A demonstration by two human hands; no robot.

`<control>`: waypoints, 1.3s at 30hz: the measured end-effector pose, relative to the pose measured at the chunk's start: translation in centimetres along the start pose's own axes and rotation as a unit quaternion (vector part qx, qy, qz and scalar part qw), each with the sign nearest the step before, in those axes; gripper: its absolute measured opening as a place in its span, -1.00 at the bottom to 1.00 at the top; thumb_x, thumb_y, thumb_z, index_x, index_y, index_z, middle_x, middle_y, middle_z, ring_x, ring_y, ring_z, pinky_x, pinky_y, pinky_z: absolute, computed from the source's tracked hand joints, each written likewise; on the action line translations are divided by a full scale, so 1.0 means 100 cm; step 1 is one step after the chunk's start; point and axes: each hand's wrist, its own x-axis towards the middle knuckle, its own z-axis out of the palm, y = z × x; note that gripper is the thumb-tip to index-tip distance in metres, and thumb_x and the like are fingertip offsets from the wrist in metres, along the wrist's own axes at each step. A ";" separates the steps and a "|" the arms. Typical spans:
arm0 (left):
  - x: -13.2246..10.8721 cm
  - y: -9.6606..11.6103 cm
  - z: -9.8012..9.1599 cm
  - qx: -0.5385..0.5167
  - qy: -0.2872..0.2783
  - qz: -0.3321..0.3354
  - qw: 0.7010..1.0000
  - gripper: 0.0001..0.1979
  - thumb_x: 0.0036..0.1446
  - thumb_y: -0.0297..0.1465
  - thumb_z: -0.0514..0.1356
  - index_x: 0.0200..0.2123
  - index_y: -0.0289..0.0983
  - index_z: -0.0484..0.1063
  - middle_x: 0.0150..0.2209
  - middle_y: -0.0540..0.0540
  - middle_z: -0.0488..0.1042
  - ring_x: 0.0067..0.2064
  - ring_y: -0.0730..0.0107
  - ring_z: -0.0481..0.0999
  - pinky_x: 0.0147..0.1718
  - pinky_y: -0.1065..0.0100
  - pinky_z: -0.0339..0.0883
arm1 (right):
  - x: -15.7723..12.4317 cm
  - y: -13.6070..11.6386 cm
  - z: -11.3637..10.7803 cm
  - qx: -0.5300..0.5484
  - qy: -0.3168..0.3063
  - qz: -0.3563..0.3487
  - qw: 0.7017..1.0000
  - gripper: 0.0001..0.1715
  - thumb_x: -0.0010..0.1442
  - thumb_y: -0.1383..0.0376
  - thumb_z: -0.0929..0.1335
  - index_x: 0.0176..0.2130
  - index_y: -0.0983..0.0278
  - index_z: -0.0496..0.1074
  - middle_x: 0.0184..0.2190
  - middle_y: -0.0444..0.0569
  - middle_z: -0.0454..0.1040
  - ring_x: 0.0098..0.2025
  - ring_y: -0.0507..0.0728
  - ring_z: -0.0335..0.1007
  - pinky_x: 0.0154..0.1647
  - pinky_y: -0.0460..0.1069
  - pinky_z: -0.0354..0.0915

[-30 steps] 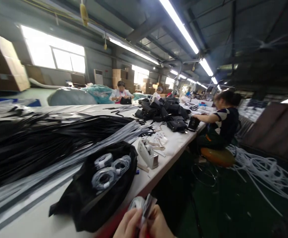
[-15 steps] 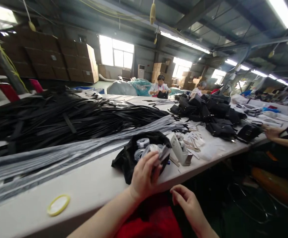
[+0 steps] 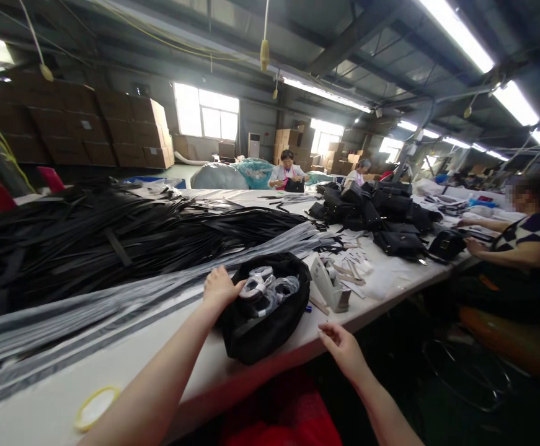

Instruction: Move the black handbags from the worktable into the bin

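My left hand (image 3: 219, 288) reaches over the white table (image 3: 167, 353) to the left rim of an open black bag (image 3: 265, 328). Its thumb lies against a plastic-wrapped coil (image 3: 252, 287) at the bag's mouth, and the fingers curl out of sight behind the hand. More wrapped coils (image 3: 284, 287) lie inside the bag. My right hand (image 3: 343, 347) hovers off the table's front edge, below and right of the bag, with its fingers loosely apart and nothing in it.
A tape dispenser (image 3: 329, 286) stands right of the bag. Black straps (image 3: 111, 235) and grey strips (image 3: 65, 316) cover the left of the table. A yellow ring (image 3: 93, 406) lies near the front edge. Black handbags (image 3: 372, 207) are heaped further on, where a seated person (image 3: 530, 248) works.
My left hand has moved forward from in front of the bag to its left rim, taking the wrapped coil to the mouth. My right hand has risen slightly. The view has shifted a little.
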 end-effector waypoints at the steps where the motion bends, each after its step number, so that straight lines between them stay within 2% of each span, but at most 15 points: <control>1: 0.004 -0.007 0.003 0.002 -0.022 -0.037 0.999 -0.20 -0.03 -0.15 0.30 0.13 -0.64 0.24 0.12 -0.68 0.31 0.18 -0.38 0.30 0.10 -0.09 0.18 | 0.013 0.003 0.005 -0.013 0.003 0.004 1.000 -0.41 0.04 0.06 0.42 -0.01 0.34 0.41 -0.16 0.12 0.50 -0.20 0.22 0.46 -0.11 0.12 0.36; 3: 0.011 -0.019 0.009 -0.013 -0.074 -0.067 0.995 -0.43 -0.06 -0.19 0.32 -0.07 -0.50 0.45 -0.08 -0.52 0.52 0.00 -0.25 0.50 -0.08 0.07 0.35 | 0.036 0.007 0.021 -0.056 0.001 0.010 0.998 -0.08 -0.11 0.14 0.48 0.19 0.34 0.23 0.03 0.21 0.41 -0.14 0.25 0.46 -0.05 0.18 0.35; 5: 0.015 -0.030 0.013 -0.040 -0.101 -0.069 0.992 -0.73 0.03 -0.26 0.25 -0.27 -0.33 0.54 -0.28 -0.29 0.62 -0.15 -0.03 0.59 -0.24 0.25 0.40 | 0.054 0.010 0.042 -0.100 -0.017 -0.010 0.995 0.17 -0.20 0.21 0.51 0.30 0.32 0.06 0.16 0.28 0.28 0.02 0.31 0.40 0.08 0.21 0.29; 6: 0.017 -0.035 0.012 -0.053 -0.100 -0.070 0.991 -0.80 0.07 -0.29 0.21 -0.33 -0.29 0.55 -0.34 -0.21 0.63 -0.20 0.05 0.61 -0.29 0.30 0.39 | 0.060 0.011 0.054 -0.113 -0.030 -0.026 0.993 0.24 -0.23 0.24 0.52 0.33 0.31 -0.01 0.20 0.28 0.23 0.11 0.34 0.34 0.14 0.21 0.24; 9: 0.025 -0.051 -0.001 -0.090 -0.066 -0.083 0.990 -0.78 0.14 -0.34 0.13 -0.33 -0.27 0.57 -0.38 -0.13 0.63 -0.28 0.16 0.62 -0.38 0.35 0.39 | 0.073 0.011 0.087 -0.109 -0.060 -0.045 0.991 0.37 -0.25 0.27 0.53 0.38 0.28 -0.16 0.23 0.26 0.20 0.25 0.37 0.18 0.21 0.21 0.17; 14: 0.045 -0.082 -0.051 -0.094 0.041 -0.124 0.987 -0.71 0.12 -0.30 0.13 -0.21 -0.32 0.56 -0.30 -0.16 0.63 -0.27 0.13 0.61 -0.39 0.33 0.41 | 0.088 0.001 0.136 -0.060 -0.103 -0.043 0.992 0.34 -0.22 0.27 0.54 0.38 0.27 -0.11 0.23 0.23 0.22 0.25 0.33 0.19 0.26 0.18 0.13; 17: 0.054 -0.101 -0.086 -0.055 0.113 -0.157 0.980 -0.62 0.16 -0.25 0.06 -0.11 -0.35 0.53 -0.20 -0.25 0.61 -0.16 0.02 0.58 -0.29 0.23 0.41 | 0.096 -0.008 0.159 -0.039 -0.124 -0.067 0.989 0.19 -0.17 0.27 0.52 0.34 0.26 0.02 0.26 0.21 0.20 0.27 0.31 0.17 0.27 0.18 0.13; 20: 0.060 -0.116 -0.114 -0.014 0.137 -0.171 0.976 -0.56 0.21 -0.23 0.00 -0.03 -0.36 0.49 -0.12 -0.28 0.58 -0.07 -0.03 0.54 -0.17 0.17 0.39 | 0.096 -0.013 0.171 -0.056 -0.110 -0.109 0.986 -0.02 -0.12 0.31 0.50 0.26 0.26 0.20 0.20 0.18 0.28 0.22 0.30 0.24 0.23 0.18 0.20; 22: 0.063 -0.122 -0.123 0.009 0.113 -0.167 0.979 -0.57 0.19 -0.19 0.03 -0.04 -0.31 0.50 -0.10 -0.24 0.58 -0.02 -0.02 0.53 -0.12 0.18 0.38 | 0.089 -0.011 0.172 -0.071 -0.097 -0.121 0.985 -0.16 -0.07 0.31 0.48 0.20 0.29 0.28 0.14 0.19 0.34 0.11 0.28 0.35 0.16 0.17 0.28; 25: 0.068 -0.131 -0.123 0.043 0.050 -0.177 0.982 -0.58 0.11 -0.15 0.15 -0.09 -0.31 0.53 -0.04 -0.29 0.55 0.05 -0.11 0.48 -0.04 0.12 0.35 | 0.074 -0.002 0.160 -0.079 -0.096 -0.114 0.986 -0.35 0.02 0.32 0.41 0.12 0.32 0.34 0.07 0.19 0.38 -0.04 0.23 0.43 0.01 0.17 0.39; 28: 0.067 -0.139 -0.113 0.057 -0.022 -0.205 0.977 -0.59 0.02 -0.17 0.25 -0.22 -0.43 0.55 -0.08 -0.42 0.55 0.03 -0.20 0.49 -0.07 0.10 0.37 | 0.058 0.013 0.136 -0.096 -0.082 -0.127 0.984 -0.48 0.07 0.34 0.36 0.06 0.32 0.37 0.04 0.17 0.39 0.04 0.26 0.36 0.12 0.22 0.31; 31: 0.058 -0.143 -0.099 0.032 -0.097 -0.214 0.971 -0.62 -0.05 -0.17 0.32 -0.28 -0.38 0.55 -0.23 -0.30 0.62 -0.16 -0.04 0.59 -0.24 0.20 0.44 | 0.043 0.030 0.109 -0.160 -0.022 -0.159 0.974 -0.59 0.11 0.32 0.33 -0.01 0.32 0.41 0.03 0.16 0.40 0.12 0.29 0.29 0.22 0.25 0.20; 33: 0.054 -0.142 -0.091 0.016 -0.129 -0.209 0.969 -0.63 -0.05 -0.17 0.32 -0.27 -0.34 0.55 -0.30 -0.21 0.63 -0.28 0.08 0.61 -0.34 0.26 0.46 | 0.033 0.040 0.094 -0.207 0.012 -0.167 0.964 -0.63 0.13 0.31 0.31 -0.05 0.32 0.43 0.02 0.16 0.41 0.10 0.28 0.32 0.20 0.23 0.24; 36: 0.058 -0.135 -0.082 0.024 -0.132 -0.191 0.972 -0.67 0.00 -0.23 0.29 -0.26 -0.38 0.55 -0.28 -0.25 0.63 -0.29 0.10 0.61 -0.35 0.28 0.46 | 0.025 0.047 0.080 -0.248 0.029 -0.159 0.955 -0.63 0.14 0.31 0.30 -0.04 0.32 0.43 0.02 0.15 0.42 0.08 0.26 0.34 0.18 0.20 0.27; 39: 0.072 -0.120 -0.081 0.060 -0.087 -0.164 0.981 -0.68 0.03 -0.29 0.24 -0.20 -0.39 0.55 -0.19 -0.30 0.61 -0.13 0.01 0.59 -0.20 0.23 0.46 | 0.024 0.043 0.076 -0.279 0.035 -0.159 0.946 -0.58 0.13 0.32 0.31 0.01 0.35 0.41 0.05 0.17 0.41 0.11 0.26 0.31 0.20 0.19 0.25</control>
